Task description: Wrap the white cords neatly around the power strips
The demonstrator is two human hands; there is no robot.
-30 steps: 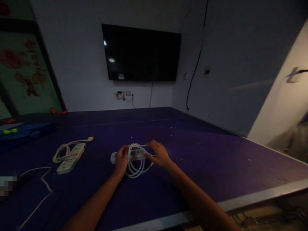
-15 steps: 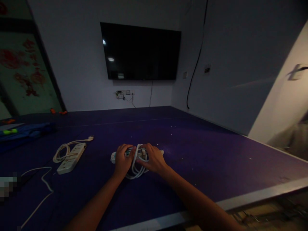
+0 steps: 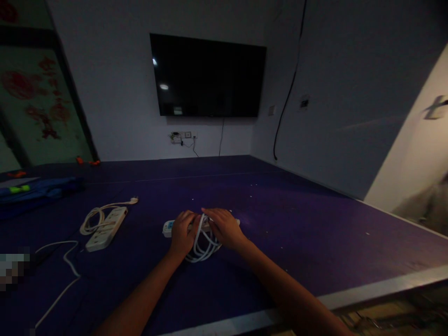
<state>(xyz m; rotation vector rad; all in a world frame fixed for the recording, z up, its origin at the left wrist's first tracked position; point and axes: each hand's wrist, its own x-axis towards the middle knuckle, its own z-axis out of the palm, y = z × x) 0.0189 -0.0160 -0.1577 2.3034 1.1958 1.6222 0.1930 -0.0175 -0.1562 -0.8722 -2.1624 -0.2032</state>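
A white power strip point(image 3: 168, 228) lies crosswise on the purple tabletop, its ends showing beyond my hands. Its white cable point(image 3: 201, 254) is looped into a loose coil that hangs over the near side of the strip. My left hand point(image 3: 184, 234) has its fingers curled over the left part of the strip, with the thumb against the cable. From the right, my right hand point(image 3: 227, 228) bends over the strip and the top of the coil, gripping the cable. The fingertips of both hands are partly hidden.
To the left lies a second white power strip point(image 3: 107, 231) with a coiled cord and plug point(image 3: 134, 200). A thin white cord point(image 3: 72, 267) runs at the front left. Blue cloth point(image 3: 52, 187) lies at the far left. Small white scraps dot the table point(image 3: 308, 242).
The fingers of my right hand have moved up over the top of the coil and lie flatter. My left hand stays at the strip. The view has shifted slightly.
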